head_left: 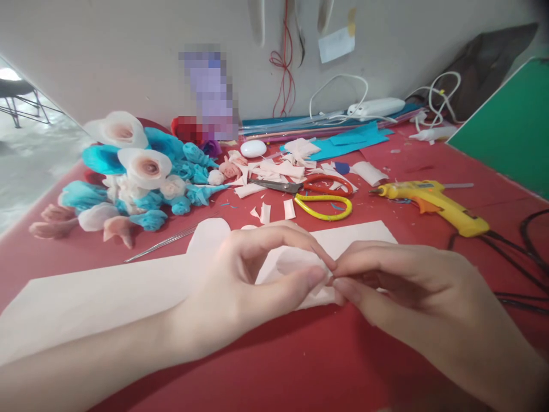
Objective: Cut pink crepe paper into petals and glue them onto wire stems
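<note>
Between my two hands is a white paper flower (274, 264) with thin, curved petals. My left hand (253, 280) curls around it, thumb and fingers pinching its right side. The fingertips of my right hand (398, 292) are pinched together at the flower's right end, touching the left fingertips. What lies between the right fingertips is mostly hidden. Beneath and behind the hands lies a sheet of white paper (107, 292), with a rounded white paper petal (210, 233) by my left knuckles.
Scissors (323, 197) with red and yellow handles lie among paper scraps (274, 170). A yellow glue gun (437, 203) with a black cord is at right. Blue, white and pink paper flowers (146, 169) are heaped at left, near thin wires (160, 243). A green board (510, 129) stands at far right.
</note>
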Motion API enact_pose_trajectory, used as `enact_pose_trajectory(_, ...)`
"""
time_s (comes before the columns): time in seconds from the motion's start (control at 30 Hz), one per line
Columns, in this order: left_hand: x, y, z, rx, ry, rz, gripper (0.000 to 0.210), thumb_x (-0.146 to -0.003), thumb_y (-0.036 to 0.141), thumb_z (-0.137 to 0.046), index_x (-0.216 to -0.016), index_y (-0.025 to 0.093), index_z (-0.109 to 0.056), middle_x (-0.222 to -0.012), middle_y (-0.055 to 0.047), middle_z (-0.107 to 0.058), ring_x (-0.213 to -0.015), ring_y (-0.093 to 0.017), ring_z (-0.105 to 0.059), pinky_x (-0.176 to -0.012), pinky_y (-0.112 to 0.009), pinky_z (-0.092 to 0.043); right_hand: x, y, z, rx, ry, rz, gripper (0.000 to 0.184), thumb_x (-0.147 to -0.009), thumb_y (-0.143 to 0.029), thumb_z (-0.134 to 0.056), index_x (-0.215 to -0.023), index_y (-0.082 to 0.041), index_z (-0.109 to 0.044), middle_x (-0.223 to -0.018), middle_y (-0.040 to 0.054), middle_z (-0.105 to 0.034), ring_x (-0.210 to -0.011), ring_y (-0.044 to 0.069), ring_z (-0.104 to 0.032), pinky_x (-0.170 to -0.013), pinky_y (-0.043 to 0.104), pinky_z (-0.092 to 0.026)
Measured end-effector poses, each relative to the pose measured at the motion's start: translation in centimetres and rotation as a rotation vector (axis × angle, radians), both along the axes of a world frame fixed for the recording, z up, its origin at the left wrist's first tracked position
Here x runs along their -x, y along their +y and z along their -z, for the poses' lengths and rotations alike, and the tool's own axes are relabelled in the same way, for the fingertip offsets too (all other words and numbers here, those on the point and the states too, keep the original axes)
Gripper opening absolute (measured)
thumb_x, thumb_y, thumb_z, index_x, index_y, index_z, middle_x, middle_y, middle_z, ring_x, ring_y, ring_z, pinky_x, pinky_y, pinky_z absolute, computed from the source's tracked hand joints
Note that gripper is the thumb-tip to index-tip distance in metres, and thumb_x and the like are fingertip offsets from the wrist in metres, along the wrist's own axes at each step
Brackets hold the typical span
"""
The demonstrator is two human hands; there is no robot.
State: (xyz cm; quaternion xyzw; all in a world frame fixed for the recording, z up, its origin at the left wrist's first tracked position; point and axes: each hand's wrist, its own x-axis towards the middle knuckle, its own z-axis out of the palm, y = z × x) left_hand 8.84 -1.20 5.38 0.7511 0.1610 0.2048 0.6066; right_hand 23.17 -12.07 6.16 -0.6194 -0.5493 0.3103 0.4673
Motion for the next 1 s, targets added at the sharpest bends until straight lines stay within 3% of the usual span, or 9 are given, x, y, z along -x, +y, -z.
enact_pose_trajectory(0.57,-0.08,-0.11,0.05,-0.073,-0.002,-0.030,0.009,-0.079,0.014,-0.058,-0.076,0.020,-0.063,-0.078,0.004,-0.065,-0.078,-0.011,-0.058,-0.073,-0.020,-0.047,-0.10,0.00,0.36,0.002,0.008,-0.009,0.012,-0.075,-0.014,-0.056,-0.069,-0.021,-0.065,-0.063,-0.0036,-0.067,-0.055,0.008,-0.058,-0.042,0.013,-0.042)
enact_pose_trajectory(1.0,-0.18,0.07,0.21,-0.004,0.053,-0.025,0.008,-0.080,0.018,-0.058,-0.074,0.020,-0.063,-0.074,0.003,-0.062,-0.074,-0.012,-0.057,-0.070,-0.023,-0.046,-0.13,-0.08,0.37,-0.038,-0.022,0.011,0.011,-0.073,-0.013,-0.061,-0.070,-0.021,-0.067,-0.063,-0.0051,-0.067,-0.055,0.006,-0.058,-0.043,0.010,-0.042)
